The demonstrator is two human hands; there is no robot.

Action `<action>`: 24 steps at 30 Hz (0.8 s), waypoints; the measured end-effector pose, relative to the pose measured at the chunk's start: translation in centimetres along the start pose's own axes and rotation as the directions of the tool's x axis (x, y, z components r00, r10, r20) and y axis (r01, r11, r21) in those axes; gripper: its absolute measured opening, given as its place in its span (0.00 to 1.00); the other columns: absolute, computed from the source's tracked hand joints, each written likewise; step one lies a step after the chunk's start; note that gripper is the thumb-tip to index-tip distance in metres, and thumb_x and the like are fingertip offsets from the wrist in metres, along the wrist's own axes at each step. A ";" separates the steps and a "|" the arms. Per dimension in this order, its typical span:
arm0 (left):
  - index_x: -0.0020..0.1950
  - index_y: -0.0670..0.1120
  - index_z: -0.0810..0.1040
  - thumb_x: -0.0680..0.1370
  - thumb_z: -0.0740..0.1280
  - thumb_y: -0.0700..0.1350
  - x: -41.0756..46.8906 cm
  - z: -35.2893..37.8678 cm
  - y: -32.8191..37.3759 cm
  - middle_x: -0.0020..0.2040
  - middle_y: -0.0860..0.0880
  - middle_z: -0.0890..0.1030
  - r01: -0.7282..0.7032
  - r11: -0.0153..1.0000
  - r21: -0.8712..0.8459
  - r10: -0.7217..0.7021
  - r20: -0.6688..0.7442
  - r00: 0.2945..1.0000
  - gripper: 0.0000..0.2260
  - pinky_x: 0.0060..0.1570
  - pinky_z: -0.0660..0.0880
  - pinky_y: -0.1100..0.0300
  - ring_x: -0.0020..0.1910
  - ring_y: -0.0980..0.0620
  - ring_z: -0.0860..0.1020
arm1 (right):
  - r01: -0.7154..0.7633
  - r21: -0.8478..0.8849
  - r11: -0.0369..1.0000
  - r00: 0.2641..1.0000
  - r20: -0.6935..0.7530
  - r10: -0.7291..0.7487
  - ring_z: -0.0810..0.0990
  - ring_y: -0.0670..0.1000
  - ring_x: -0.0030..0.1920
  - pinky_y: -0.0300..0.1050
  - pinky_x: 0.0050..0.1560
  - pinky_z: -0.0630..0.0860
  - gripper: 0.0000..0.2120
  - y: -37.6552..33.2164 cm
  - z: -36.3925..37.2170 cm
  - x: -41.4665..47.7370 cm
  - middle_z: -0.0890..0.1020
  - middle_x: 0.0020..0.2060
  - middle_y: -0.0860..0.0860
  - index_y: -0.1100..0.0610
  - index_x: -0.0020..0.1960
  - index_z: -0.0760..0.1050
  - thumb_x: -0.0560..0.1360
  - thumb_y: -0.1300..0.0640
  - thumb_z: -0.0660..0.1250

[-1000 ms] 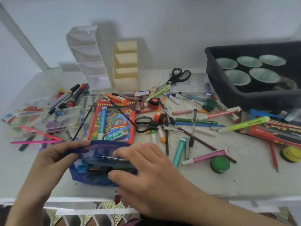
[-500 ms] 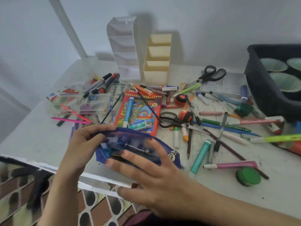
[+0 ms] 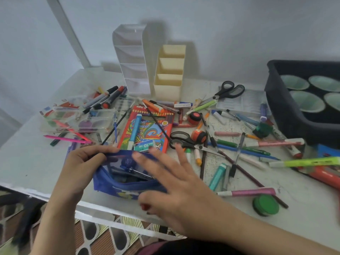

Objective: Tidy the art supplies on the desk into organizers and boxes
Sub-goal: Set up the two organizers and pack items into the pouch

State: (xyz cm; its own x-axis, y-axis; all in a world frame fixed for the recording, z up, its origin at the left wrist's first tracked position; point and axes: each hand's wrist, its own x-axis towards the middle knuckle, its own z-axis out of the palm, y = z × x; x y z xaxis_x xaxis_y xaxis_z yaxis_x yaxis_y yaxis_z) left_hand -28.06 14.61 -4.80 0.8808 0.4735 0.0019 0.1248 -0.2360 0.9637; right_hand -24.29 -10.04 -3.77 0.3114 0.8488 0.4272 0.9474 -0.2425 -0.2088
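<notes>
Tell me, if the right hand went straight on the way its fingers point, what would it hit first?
Probably the small green box on the red pencil box, just past the right hand's fingertips, though the black scissors are about as near. Depth is unclear.

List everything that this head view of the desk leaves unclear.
- Blue pouch contents: dark tools in the head view, blurred and half covered by the right hand.
- Right fingertips: smeared by blur, so contact with the pouch is uncertain.
- Black bin: cut off by the right edge, so the number of pale green cups is unknown.
</notes>
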 end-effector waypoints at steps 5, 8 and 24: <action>0.37 0.55 0.85 0.75 0.58 0.28 0.3 0.0 0.0 0.39 0.49 0.85 -0.005 1.000 0.012 0.005 0.029 1.000 0.26 0.37 0.77 0.71 0.41 0.52 0.83 | -0.274 0.167 0.947 0.956 -0.059 0.287 0.54 0.52 0.75 0.58 0.73 0.51 0.07 2.8 -3.7 -0.9 0.62 0.74 0.52 0.49 0.49 0.78 0.75 0.48 0.64; 0.38 0.55 0.85 0.74 0.58 0.28 0.5 0.0 -0.3 0.39 0.49 0.85 -0.015 0.999 0.035 0.013 0.037 0.999 0.25 0.39 0.78 0.70 0.45 0.44 0.81 | -0.422 0.160 0.892 0.900 -0.049 0.434 0.52 0.48 0.75 0.49 0.73 0.49 0.08 4.8 -4.8 -1.6 0.61 0.74 0.48 0.47 0.48 0.78 0.74 0.45 0.64; 0.40 0.46 0.84 0.75 0.57 0.26 -0.1 0.3 0.3 0.37 0.48 0.85 0.017 0.998 0.054 -0.018 0.014 1.000 0.21 0.41 0.76 0.72 0.38 0.56 0.83 | -0.748 -0.047 0.662 0.659 0.059 0.750 0.54 0.51 0.73 0.49 0.72 0.51 0.13 9.8 -3.1 -5.4 0.59 0.74 0.52 0.47 0.59 0.75 0.76 0.46 0.63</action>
State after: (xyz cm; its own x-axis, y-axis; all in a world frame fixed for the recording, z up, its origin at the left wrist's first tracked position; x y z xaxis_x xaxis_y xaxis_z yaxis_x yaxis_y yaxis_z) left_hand -27.94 14.26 -4.64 0.8849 0.4654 -0.0192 0.1644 -0.2736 0.9477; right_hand -16.42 -18.43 -5.36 0.9111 0.4056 0.0731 0.3973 -0.8176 -0.4168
